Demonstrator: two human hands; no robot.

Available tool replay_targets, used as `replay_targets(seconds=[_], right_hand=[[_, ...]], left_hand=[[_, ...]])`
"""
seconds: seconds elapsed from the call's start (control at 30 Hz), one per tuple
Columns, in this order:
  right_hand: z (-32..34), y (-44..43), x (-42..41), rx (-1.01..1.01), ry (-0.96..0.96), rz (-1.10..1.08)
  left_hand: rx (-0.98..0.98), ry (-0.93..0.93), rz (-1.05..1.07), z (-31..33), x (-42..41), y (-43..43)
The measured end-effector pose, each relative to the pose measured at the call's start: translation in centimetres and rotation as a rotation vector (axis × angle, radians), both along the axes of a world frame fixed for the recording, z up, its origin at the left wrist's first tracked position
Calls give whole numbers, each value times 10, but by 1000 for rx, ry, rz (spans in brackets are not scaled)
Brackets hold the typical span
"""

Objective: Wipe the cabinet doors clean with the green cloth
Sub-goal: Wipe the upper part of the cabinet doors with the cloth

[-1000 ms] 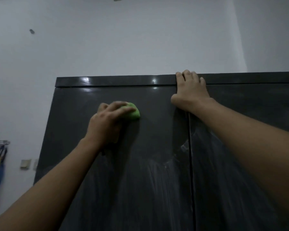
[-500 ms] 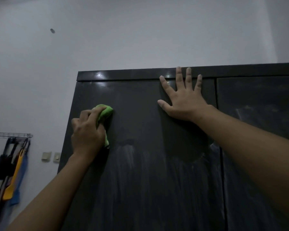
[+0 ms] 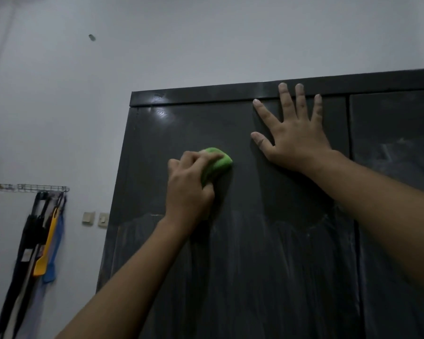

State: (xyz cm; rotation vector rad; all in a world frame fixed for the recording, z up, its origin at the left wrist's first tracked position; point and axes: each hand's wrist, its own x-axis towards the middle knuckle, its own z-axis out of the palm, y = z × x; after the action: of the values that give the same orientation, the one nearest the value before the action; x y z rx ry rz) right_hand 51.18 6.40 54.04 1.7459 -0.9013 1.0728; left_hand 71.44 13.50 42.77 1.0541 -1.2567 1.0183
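Observation:
A tall black cabinet fills the right of the view, and its left door carries pale dusty streaks across the lower half. My left hand presses a bunched green cloth against the upper part of that door. My right hand lies flat on the same door, fingers spread, with the fingertips reaching the top trim. A vertical seam separates this door from the right door, which is also smeared.
A white wall stands left of and above the cabinet. A wire rack on it holds dark straps plus a yellow and a blue tool. Two wall switches sit beside the cabinet's left edge.
My left hand slid the cloth to the left across the door and then back toward the right. My right hand left the door's top edge and flattened on the panel. The view shifted left.

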Motion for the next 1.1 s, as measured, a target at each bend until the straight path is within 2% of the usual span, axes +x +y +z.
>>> replay_targets(seconds=[0.13,0.2,0.27,0.4,0.5,0.57,0.73,0.83,0.87,1.0,1.1], right_hand=[[-3,-3,2,-30,-18,7],[-4,-4,2,-40,-19,6],[-4,-5,2,-47,-22,1],[-6,-8,3,-77,-38,12],[-7,-10,4,-94,-44,12],[-8,-11,4,-96,-45,12],[-9,-9,3,-94,-43,33],[-9,-7,3,-88,-48,40],[-9,-7,3,-84,-48,40],[-9,-5,3,-70,-46,32],[-9,-5,4,-62,-43,33]], left_hand=[[106,-373,-2,-32,24,8],[106,-466,61,-30,46,13],[62,-356,98,-15,64,18],[-94,166,56,18,73,17],[-130,274,113,18,53,7],[-106,179,120,6,38,4],[44,-199,117,-50,35,7],[59,-336,217,-50,52,15],[51,-282,250,-41,55,17],[-21,126,217,22,58,18],[-113,255,191,66,52,8]])
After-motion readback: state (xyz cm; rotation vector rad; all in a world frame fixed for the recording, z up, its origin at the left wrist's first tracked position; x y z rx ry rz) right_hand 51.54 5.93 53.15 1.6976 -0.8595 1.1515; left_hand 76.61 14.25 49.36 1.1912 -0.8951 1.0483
